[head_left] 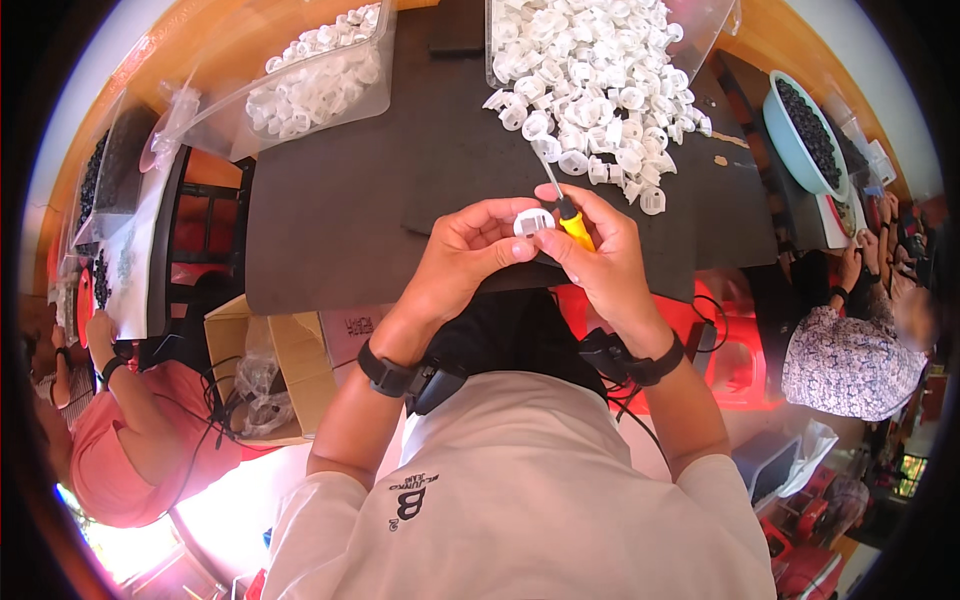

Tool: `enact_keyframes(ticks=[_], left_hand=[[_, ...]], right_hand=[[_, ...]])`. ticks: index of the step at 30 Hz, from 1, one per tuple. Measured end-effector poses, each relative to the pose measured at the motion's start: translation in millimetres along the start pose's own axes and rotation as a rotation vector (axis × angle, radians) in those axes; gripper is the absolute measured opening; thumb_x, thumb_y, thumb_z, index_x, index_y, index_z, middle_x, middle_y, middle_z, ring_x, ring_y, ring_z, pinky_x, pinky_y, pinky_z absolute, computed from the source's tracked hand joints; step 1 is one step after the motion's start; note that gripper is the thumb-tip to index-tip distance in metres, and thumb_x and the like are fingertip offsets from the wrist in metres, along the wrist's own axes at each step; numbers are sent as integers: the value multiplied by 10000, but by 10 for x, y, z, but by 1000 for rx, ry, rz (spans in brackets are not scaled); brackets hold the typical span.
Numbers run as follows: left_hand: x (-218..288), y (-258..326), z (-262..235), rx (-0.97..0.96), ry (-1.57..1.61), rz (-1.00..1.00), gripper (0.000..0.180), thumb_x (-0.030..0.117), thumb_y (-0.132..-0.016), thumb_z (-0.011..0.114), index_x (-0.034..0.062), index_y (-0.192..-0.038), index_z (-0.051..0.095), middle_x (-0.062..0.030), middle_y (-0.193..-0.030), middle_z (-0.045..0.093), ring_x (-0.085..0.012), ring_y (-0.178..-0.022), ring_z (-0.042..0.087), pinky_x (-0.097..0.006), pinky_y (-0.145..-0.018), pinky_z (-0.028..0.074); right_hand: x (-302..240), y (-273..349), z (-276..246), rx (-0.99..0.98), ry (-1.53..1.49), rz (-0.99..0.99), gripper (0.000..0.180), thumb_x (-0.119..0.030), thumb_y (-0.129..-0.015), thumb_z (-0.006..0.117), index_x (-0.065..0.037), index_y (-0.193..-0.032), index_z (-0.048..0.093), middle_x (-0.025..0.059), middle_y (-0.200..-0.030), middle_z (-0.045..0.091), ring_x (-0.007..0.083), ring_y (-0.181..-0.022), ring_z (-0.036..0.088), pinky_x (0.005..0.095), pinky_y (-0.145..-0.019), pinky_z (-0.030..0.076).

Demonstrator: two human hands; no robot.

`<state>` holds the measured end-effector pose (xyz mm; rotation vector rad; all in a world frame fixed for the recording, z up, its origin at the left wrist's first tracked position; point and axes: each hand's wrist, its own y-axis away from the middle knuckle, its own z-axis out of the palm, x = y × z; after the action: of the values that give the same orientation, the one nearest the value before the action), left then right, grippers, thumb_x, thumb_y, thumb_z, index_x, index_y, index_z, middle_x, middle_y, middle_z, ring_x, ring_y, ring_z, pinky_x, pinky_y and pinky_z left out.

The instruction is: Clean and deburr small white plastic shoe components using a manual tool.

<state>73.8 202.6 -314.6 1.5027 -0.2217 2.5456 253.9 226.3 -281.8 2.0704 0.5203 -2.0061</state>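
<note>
Above the table's near edge, my left hand (468,243) pinches a small round white plastic part (533,223) with a slotted opening in its face. My right hand (597,240) is closed around a screwdriver with a yellow handle (577,232), its thin metal shaft pointing up and away. The thumb of that hand also touches the white part's right side. Just beyond my hands, a large heap of similar white plastic parts (600,90) spills from a clear bin onto the dark table (340,220).
At the back left stands a clear plastic bin (375,95) of white parts. A light blue basin (775,120) of small black pieces is at the right. People work at both sides. An opened cardboard box (300,380) and a red plastic stool (735,360) are below the table.
</note>
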Motion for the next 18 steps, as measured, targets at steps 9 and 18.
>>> enact_keyframes(ticks=[9,18], left_hand=[[-93,-33,-64,62,46,-16,370,9,-847,706,-1,-1204,607,-105,-1114,660,-172,-1010,635,-332,-930,515],[-88,-9,-70,68,-11,10,358,-53,-845,680,-8,-1196,625,-90,-1085,681,-149,-999,648,-291,-921,523]], right_hand=[[-149,267,-213,16,438,-76,332,-100,-906,620,-9,-1226,611,73,-758,563,132,-609,486,282,-578,406],[-228,520,-164,-18,736,-220,472,10,-830,674,-125,-1278,618,100,-695,481,235,-550,483,323,-521,421]])
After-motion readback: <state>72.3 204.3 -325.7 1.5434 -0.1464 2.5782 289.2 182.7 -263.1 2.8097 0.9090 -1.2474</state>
